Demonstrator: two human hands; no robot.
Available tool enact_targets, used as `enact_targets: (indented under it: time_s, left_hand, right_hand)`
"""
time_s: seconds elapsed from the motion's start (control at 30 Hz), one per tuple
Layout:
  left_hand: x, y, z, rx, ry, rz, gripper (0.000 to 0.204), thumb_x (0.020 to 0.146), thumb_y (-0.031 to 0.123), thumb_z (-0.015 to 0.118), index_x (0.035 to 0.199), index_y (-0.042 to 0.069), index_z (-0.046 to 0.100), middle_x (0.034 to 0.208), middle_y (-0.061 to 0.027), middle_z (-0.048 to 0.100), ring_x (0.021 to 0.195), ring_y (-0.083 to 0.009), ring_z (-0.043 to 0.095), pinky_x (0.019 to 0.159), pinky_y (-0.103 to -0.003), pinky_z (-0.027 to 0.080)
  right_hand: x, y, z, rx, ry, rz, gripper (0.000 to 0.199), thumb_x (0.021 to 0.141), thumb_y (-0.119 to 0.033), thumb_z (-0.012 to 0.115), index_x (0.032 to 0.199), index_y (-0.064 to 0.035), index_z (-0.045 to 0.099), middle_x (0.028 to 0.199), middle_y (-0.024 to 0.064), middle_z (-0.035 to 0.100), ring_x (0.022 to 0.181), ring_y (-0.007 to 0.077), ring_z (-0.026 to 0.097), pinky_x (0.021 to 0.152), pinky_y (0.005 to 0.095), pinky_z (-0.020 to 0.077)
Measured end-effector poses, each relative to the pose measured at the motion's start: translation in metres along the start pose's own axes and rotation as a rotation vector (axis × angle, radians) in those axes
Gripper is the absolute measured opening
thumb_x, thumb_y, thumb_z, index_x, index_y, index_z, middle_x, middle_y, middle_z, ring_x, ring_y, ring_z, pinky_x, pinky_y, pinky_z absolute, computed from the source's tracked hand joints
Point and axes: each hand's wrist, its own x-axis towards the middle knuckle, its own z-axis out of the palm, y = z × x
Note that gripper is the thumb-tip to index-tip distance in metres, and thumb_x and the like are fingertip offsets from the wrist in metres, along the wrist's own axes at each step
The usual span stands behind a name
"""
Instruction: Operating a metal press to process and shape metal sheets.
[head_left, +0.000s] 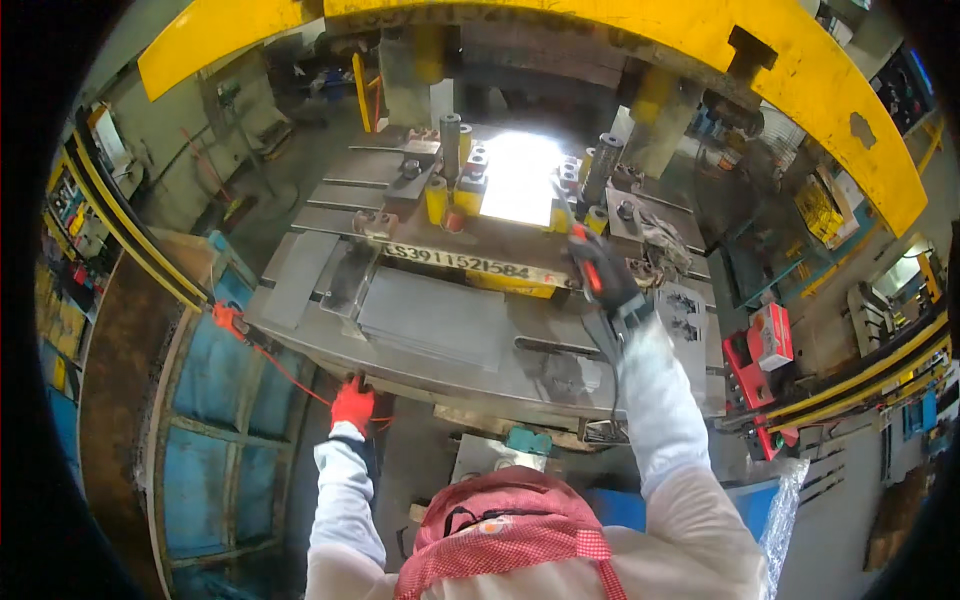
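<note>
Both gloved: your left hand [352, 404] grips a red cord [285, 370] lower left; your right hand [600, 272], fingers curled, rests on the press table [440, 330] at centre.

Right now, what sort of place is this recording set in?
Most likely a metal stamping shop: a yellow press frame arches over a steel die bed with guide posts, and the gloved right hand reaches toward it.

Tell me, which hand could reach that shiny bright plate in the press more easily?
Probably the right hand. It is stretched up over the press bed, close beside the bright plate. The left hand is low at the table's front edge, touching a red cord.
</note>
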Motion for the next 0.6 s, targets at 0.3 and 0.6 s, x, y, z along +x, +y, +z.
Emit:
enact_targets:
  time_s: [0.3, 0.6]
  left_hand:
    - [-0.035, 0.190, -0.056, -0.843, 0.128, 0.452, 0.044, 0.084, 0.019, 0.053, 0.125, 0.006, 0.041, 0.116, -0.0099, 0.050, 0.107, -0.0185, 0.048, 0.086, -0.030, 0.041]
    - [0.065, 0.345, 0.006, -1.218, -0.431, 0.794, 0.037, 0.089, 0.034, 0.043, 0.123, 0.020, 0.043, 0.111, -0.0075, 0.054, 0.100, -0.0209, 0.051, 0.086, -0.036, 0.041]
  right_hand:
    - [0.051, 0.008, -0.011, 0.259, 0.030, 0.000, 0.024, 0.083, -0.027, 0.050, 0.095, -0.0065, 0.052, 0.075, -0.0005, 0.053, 0.065, 0.0050, 0.048, 0.055, 0.0214, 0.0384]
    - [-0.234, 0.086, -0.026, 0.135, 0.121, 0.301, 0.057, 0.081, -0.017, 0.055, 0.130, -0.0056, 0.031, 0.086, 0.0027, 0.053, 0.068, 0.0097, 0.050, 0.058, 0.0243, 0.0425]
